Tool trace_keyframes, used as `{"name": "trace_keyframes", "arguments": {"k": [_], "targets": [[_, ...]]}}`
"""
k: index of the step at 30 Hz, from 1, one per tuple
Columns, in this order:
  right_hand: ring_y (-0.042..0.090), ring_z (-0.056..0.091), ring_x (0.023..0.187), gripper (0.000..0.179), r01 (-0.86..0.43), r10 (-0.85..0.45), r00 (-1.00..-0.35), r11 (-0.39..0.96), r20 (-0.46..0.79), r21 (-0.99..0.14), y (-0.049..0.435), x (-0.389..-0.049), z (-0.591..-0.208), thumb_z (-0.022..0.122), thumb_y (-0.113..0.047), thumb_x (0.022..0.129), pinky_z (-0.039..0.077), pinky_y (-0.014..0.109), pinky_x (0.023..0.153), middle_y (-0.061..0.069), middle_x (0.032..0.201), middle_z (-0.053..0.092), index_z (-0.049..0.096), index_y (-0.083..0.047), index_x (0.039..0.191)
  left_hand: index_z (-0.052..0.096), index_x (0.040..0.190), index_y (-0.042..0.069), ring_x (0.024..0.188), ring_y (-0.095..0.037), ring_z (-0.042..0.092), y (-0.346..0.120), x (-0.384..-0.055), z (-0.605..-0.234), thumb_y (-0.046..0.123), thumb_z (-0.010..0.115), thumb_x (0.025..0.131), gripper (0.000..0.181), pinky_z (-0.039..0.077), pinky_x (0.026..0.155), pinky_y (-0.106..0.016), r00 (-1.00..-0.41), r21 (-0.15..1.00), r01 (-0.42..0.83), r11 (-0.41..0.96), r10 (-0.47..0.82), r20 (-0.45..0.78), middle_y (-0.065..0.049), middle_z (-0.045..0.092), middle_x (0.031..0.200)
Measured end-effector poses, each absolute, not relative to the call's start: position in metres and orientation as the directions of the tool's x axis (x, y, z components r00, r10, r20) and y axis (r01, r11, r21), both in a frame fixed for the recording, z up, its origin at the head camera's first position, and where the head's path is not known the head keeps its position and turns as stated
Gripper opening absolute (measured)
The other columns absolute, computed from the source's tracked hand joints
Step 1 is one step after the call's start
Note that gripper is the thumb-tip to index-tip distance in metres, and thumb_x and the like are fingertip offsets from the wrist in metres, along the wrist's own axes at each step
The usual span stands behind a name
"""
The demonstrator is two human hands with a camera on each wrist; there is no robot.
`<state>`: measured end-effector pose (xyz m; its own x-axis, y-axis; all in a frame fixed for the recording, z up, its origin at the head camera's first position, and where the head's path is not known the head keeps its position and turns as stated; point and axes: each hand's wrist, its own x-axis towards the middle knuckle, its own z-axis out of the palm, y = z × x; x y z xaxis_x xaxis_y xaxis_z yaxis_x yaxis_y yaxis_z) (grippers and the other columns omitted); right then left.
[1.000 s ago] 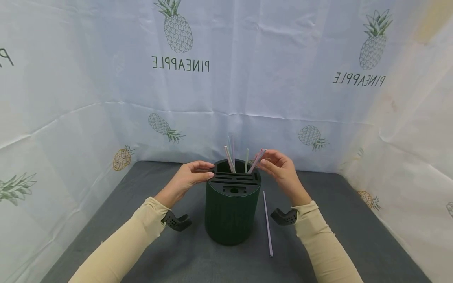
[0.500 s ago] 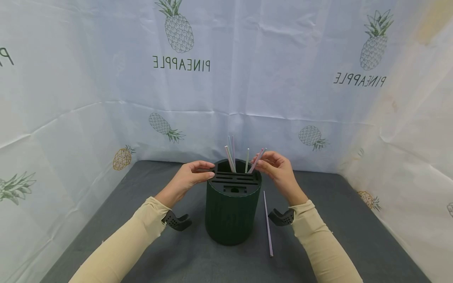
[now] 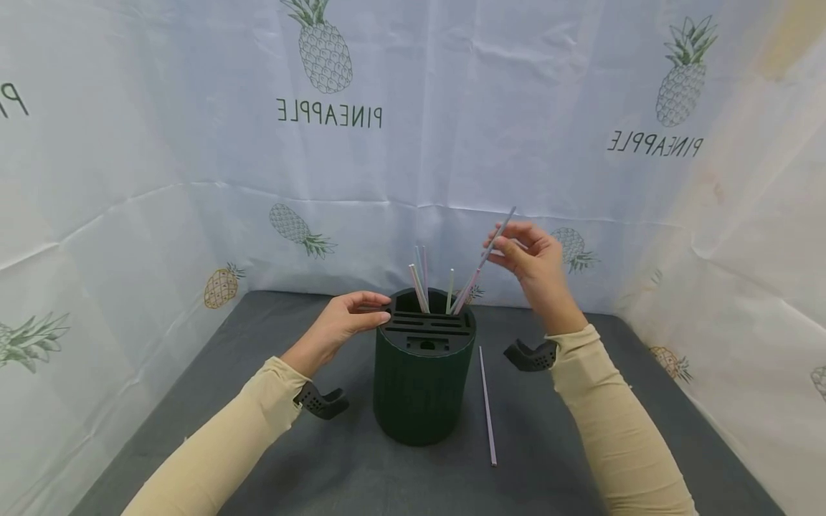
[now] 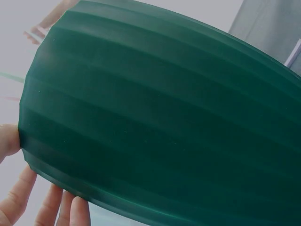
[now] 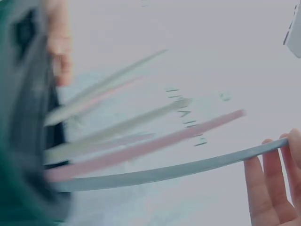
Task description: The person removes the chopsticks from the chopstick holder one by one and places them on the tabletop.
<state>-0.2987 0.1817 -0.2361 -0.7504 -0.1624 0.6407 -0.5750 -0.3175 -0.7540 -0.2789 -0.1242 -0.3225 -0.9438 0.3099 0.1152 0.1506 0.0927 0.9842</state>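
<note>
Holder (image 3: 419, 401), one, dark green, slotted top: upright on the dark worktop (image 3: 290, 459). Left hand (image 3: 340, 324): fingers apart, nearly straight, touching the rim's left side. Right hand (image 3: 537, 269): fingers narrow, pinching a grey-blue straw (image 5: 188, 171) in its upper part; the straw slants to the holder's opening alongside a pink straw (image 5: 197, 132). Other straws (image 3: 419, 287), several: leaning in that opening. Lilac straw (image 3: 487, 412), one: lying on the worktop, right of the holder. Risks, as judged: the pink straw could be dragged along by rubbing; the pinched straw, slim, could slip or spring if its hidden lower end caught; such a catch could rock the holder were the left hand too light. By view: right wrist separates grey-blue from pink, which nearly line up in head; head alone shows the tip above the pinch; left wrist shows ribbed wall, no slots.
</note>
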Motion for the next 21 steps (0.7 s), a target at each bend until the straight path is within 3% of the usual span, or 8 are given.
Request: {"name": "trace_keyframes", "arguments": {"k": [6, 12, 16, 21], "targets": [[0.023, 0.069, 0.085, 0.016, -0.626, -0.050, -0.693, -0.455, 0.720, -0.634, 0.191, -0.293, -0.186, 0.058, 0.012, 0.090, 0.060, 0.033, 0.076, 0.011, 0.096, 0.067, 0.066, 0.002, 0.100, 0.059, 0.128, 0.005, 0.109, -0.019, 0.060, -0.125, -0.279, -0.322, 0.020, 0.071, 0.089, 0.044, 0.044, 0.106, -0.048, -0.944, 0.985, 0.148, 0.094, 0.309, 0.112, -0.014, 0.058, 0.126], [0.027, 0.067, 0.081, 0.024, -0.605, 0.071, -0.703, -0.584, 0.708, -0.542, 0.215, -0.284, -0.150, 0.061, 0.013, 0.086, 0.061, 0.036, 0.074, 0.018, 0.092, 0.065, 0.060, 0.012, 0.110, 0.059, 0.128, 0.005, 0.112, -0.021, 0.059, -0.125, -0.280, -0.323, 0.021, 0.071, 0.089, 0.043, 0.047, 0.104, -0.044, -0.942, 0.982, 0.159, 0.099, 0.312, 0.121, -0.012, 0.058, 0.127], [0.026, 0.067, 0.079, 0.026, -0.613, 0.150, -0.740, -0.550, 0.656, -0.567, 0.237, -0.284, -0.156, 0.064, 0.011, 0.085, 0.061, 0.032, 0.071, 0.017, 0.093, 0.066, 0.062, 0.011, 0.111, 0.059, 0.129, 0.005, 0.113, -0.022, 0.058, -0.125, -0.280, -0.323, 0.021, 0.071, 0.089, 0.044, 0.046, 0.105, -0.044, -0.943, 0.983, 0.156, 0.100, 0.310, 0.119, -0.013, 0.057, 0.128], [0.020, 0.070, 0.079, 0.024, -0.518, 0.169, -0.845, -0.494, 0.507, -0.698, 0.265, -0.291, -0.203, 0.066, 0.008, 0.085, 0.060, 0.026, 0.066, 0.010, 0.091, 0.069, 0.067, 0.002, 0.108, 0.059, 0.128, 0.005, 0.113, -0.022, 0.058, -0.124, -0.280, -0.324, 0.020, 0.071, 0.089, 0.044, 0.046, 0.105, -0.045, -0.944, 0.983, 0.154, 0.098, 0.307, 0.117, -0.013, 0.057, 0.128]]}}
